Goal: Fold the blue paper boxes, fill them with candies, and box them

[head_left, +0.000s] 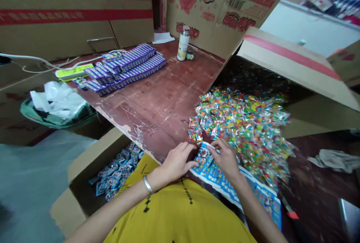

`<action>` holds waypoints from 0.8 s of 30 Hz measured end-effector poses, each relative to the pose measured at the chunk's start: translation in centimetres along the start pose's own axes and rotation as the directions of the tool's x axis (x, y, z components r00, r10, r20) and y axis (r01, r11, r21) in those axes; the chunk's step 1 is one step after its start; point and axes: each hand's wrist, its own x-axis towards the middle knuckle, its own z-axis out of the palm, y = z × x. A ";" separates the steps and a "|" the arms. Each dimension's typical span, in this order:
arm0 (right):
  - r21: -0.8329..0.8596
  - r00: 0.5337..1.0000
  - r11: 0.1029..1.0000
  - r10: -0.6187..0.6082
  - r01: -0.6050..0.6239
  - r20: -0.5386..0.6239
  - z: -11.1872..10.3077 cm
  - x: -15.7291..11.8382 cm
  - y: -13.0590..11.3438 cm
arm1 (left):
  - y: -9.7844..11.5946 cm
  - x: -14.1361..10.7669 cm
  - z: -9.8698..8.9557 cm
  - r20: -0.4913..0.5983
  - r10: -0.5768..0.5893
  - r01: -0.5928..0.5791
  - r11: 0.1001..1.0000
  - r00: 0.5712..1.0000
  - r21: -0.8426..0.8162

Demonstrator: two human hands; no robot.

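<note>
A row of overlapping blue printed packets point(225, 183) lies along the table's front edge, close to my body. My left hand point(179, 160) rests at the row's left end, thumb and fingers apart, with nothing visible between them. At the top of the endmost packets is my right hand point(225, 156), its thumb and fingers pinching a packet's upper edge. Just beyond the row spreads a large heap of small clear bags with colourful candy point(244, 123). Below and left of my left hand, an open carton point(95, 160) holds many small blue packets point(118, 171).
Purple small boxes point(123, 66) stand in rows at the back left of the red table point(168, 93). A bottle point(183, 44) stands at the back. Large cartons point(75, 10) wall the rear. A green bag point(28, 113) is at left, a grey cloth point(336, 159) at right.
</note>
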 end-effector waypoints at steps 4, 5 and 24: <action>0.473 0.961 0.838 0.268 -0.271 0.076 -0.3 0.0 -1.2 | 0.9 0.7 0.8 -0.047 0.051 -0.054 0.997 0.998 -0.061; 0.538 0.951 0.788 0.294 -0.300 0.100 -0.3 0.0 -1.6 | 1.1 0.9 0.9 -0.064 0.045 -0.051 0.995 0.997 -0.085; 0.542 0.945 0.825 -0.029 -0.162 0.326 -2.2 0.6 -5.3 | -0.3 0.6 -2.4 0.271 -0.066 0.275 0.388 0.960 -0.880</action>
